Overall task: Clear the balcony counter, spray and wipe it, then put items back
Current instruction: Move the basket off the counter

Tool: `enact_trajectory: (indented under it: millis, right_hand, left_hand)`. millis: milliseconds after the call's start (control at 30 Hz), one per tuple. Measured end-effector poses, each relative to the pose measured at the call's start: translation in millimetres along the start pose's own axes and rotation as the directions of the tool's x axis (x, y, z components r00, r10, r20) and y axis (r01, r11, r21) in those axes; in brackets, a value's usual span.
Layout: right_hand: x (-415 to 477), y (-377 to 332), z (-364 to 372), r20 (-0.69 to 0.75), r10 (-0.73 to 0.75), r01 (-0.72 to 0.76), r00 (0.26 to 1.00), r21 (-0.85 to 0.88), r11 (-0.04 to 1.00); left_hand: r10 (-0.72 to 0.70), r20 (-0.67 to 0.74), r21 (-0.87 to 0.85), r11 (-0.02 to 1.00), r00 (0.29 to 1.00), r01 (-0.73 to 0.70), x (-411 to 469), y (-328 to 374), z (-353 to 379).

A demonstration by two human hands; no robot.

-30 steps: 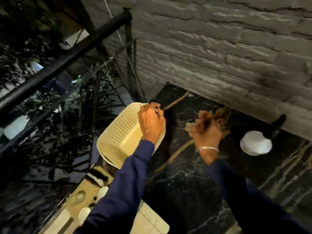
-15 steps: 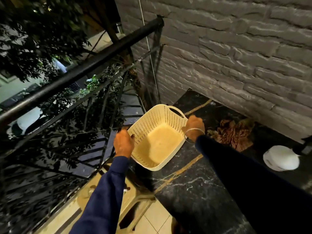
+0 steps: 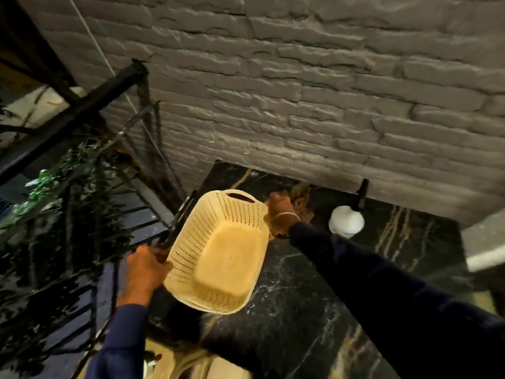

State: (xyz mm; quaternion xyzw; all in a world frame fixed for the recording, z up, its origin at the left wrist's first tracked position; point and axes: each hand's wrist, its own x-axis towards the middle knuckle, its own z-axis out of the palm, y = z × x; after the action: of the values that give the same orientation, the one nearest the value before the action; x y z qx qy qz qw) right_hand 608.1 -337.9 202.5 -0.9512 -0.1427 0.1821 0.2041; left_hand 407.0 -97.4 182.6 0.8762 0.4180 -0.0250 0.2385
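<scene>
The left hand [image 3: 142,272] and right hand [image 3: 281,212] are gripping opposite rims of the cream basket [image 3: 226,258], tilting between them over the counter [image 3: 300,310]. A brown cloth [image 3: 302,199] is lying just past the right hand, with a white bottle [image 3: 346,221] to its right.

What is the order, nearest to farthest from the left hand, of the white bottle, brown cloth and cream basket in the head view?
1. cream basket, gripped by the left hand at its left rim.
2. brown cloth, beyond the basket, by the wall.
3. white bottle, farthest right.
</scene>
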Motion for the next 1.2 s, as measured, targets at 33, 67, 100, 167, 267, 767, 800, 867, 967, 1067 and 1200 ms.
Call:
enact_trajectory:
  millis: [33, 67, 100, 167, 267, 767, 800, 867, 967, 1067, 1200]
  right_hand:
    - [-2.8, 9.1, -10.5, -0.019, 0.011, -0.01, 1.0, 0.051, 0.999]
    - [-8.2, 20.0, -21.9, -0.041, 0.036, -0.032, 0.999, 0.094, 0.995]
    - [-13.3, 28.8, -31.6, -0.043, 0.072, -0.065, 0.996, 0.138, 0.988]
    - [-30.4, 48.6, -51.0, -0.027, 0.108, -0.102, 0.994, 0.177, 0.979]
    - [-60.4, 76.2, -71.9, -0.023, 0.08, -0.075, 0.997, 0.172, 0.982]
    - [-162.2, 264.0, -122.6, 0.005, 0.312, -0.312, 0.95, 0.034, 0.95]
    - [-166.6, 279.6, -125.1, -0.006, 0.326, -0.325, 0.946, 0.032, 0.945]
    - [-176.5, 309.0, -131.2, -0.009, 0.352, -0.351, 0.936, 0.036, 0.936]
    - [-187.3, 345.7, -137.6, 0.0, 0.384, -0.384, 0.923, 0.024, 0.923]
    - [-196.5, 384.4, -140.4, -0.01, 0.408, -0.408, 0.913, 0.003, 0.913]
    - [-200.7, 421.4, -137.2, -0.002, 0.412, -0.412, 0.911, -0.037, 0.911]
  left_hand:
    - [0.0, 0.048, 0.0, 1.0, 0.999, 0.0, -4.0, 10.5, -0.8]
    - [0.009, 0.092, -0.003, 1.0, 0.996, -0.009, -10.1, 24.0, -1.3]
    - [0.027, 0.131, -0.013, 1.0, 0.991, -0.026, -16.5, 35.7, -2.0]
    - [0.066, 0.234, -0.004, 0.998, 0.97, -0.067, -32.0, 59.4, -2.1]
    - [0.083, 0.433, 0.013, 0.995, 0.897, -0.098, -54.0, 87.2, 5.9]
    - [0.196, 0.742, -0.098, 0.978, 0.642, -0.186, -175.7, 202.2, 109.1]
    - [0.207, 0.744, -0.111, 0.976, 0.635, -0.188, -186.5, 210.5, 116.7]
    - [0.232, 0.746, -0.135, 0.971, 0.624, -0.2, -207.1, 226.2, 134.2]
    - [0.263, 0.738, -0.159, 0.963, 0.621, -0.219, -229.0, 244.5, 155.7]
    - [0.271, 0.748, -0.157, 0.959, 0.606, -0.235, -250.9, 261.9, 176.1]
    - [0.268, 0.763, -0.13, 0.955, 0.588, -0.267, -280.6, 274.0, 192.6]
